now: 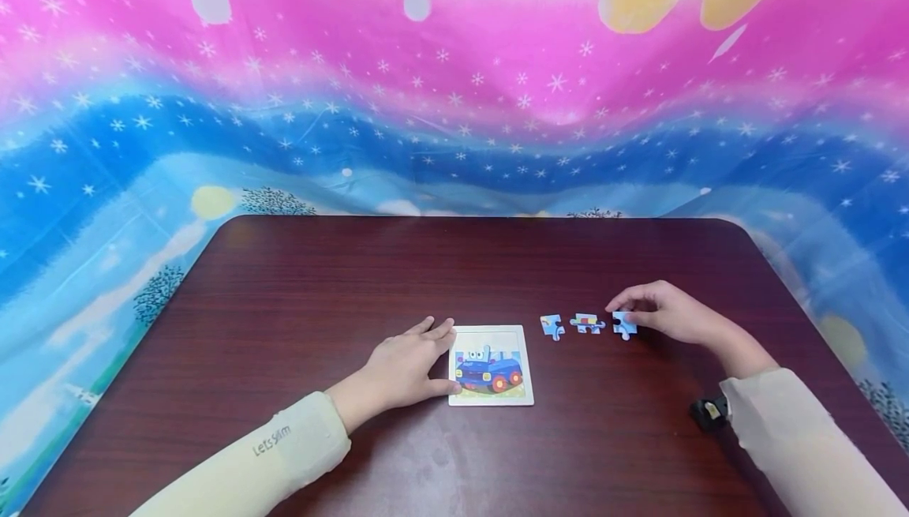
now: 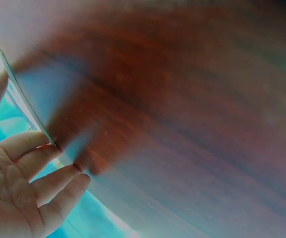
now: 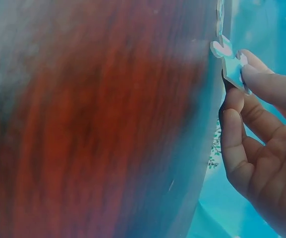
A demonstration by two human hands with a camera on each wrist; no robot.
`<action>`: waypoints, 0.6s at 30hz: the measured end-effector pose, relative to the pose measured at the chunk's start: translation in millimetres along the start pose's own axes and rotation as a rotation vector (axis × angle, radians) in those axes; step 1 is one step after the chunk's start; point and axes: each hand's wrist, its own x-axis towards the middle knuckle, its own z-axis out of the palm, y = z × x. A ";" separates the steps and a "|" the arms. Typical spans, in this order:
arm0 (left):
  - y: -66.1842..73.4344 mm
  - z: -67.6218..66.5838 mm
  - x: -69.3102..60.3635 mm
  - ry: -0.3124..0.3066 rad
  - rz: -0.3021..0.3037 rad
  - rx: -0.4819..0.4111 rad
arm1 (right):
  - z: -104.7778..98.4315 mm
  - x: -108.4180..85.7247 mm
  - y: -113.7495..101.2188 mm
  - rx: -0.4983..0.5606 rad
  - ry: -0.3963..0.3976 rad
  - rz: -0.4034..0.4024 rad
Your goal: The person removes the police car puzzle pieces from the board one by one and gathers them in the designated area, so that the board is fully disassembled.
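Note:
A square picture puzzle in a white frame (image 1: 526, 391) lies on the table, showing a blue truck with eyes and red wheels. Beside its left edge rests my left hand (image 1: 405, 367), fingers spread, with the thumb and a fingertip touching the frame. To the right lie two loose jigsaw pieces: a light-blue piece (image 1: 551, 325) and a multicoloured piece (image 1: 589, 323). My right hand (image 1: 671, 313) pinches another light-blue puzzle piece (image 1: 625, 326) between thumb and fingers at the end of that row. In the right wrist view, the pinched piece (image 3: 233, 69) shows its edge and a rounded knob.
The dark red-brown table (image 1: 398, 264) has rounded far corners. A pink and blue patterned cloth (image 1: 454, 99) hangs behind it and down its sides. A black strap device (image 1: 708, 413) sits at the right wrist.

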 end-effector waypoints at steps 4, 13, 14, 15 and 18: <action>0.1 0.1 -0.6 0.004 0.004 0.001 | 0.7 0.8 0.8 -0.022 -0.002 0.006; 0.5 -0.2 -0.8 0.002 0.001 0.003 | -0.1 0.7 9.5 -0.059 0.042 -0.034; 0.5 -0.1 -0.9 0.001 0.001 0.004 | -0.1 0.4 10.5 -0.058 0.048 -0.038; 0.4 0.1 -0.9 0.001 0.002 0.003 | -0.1 0.1 11.2 -0.056 0.054 -0.041; 0.2 0.3 -0.5 0.002 0.002 0.004 | 0.6 -0.5 10.6 -0.050 0.066 -0.050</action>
